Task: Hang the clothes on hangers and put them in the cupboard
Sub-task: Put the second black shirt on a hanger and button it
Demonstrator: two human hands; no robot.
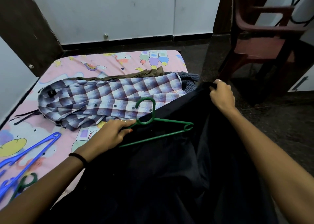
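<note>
A dark navy garment point(169, 172) is spread over the near right part of the bed. A green hanger point(163, 129) lies on top of it. My left hand point(110, 135) grips the hanger's left arm near the neck. My right hand point(220, 94) grips the garment's far edge and holds it up. A purple and white checked shirt point(105, 101) lies flat across the middle of the bed, on top of an olive garment point(146, 74) and a grey striped one point(190, 77).
The bed has a pink cartoon sheet point(71, 65). Blue hangers point(28, 154) and another green hanger point(25, 184) lie at its near left. A maroon plastic chair point(261, 41) stands on the dark floor to the right. A white wall is behind the bed.
</note>
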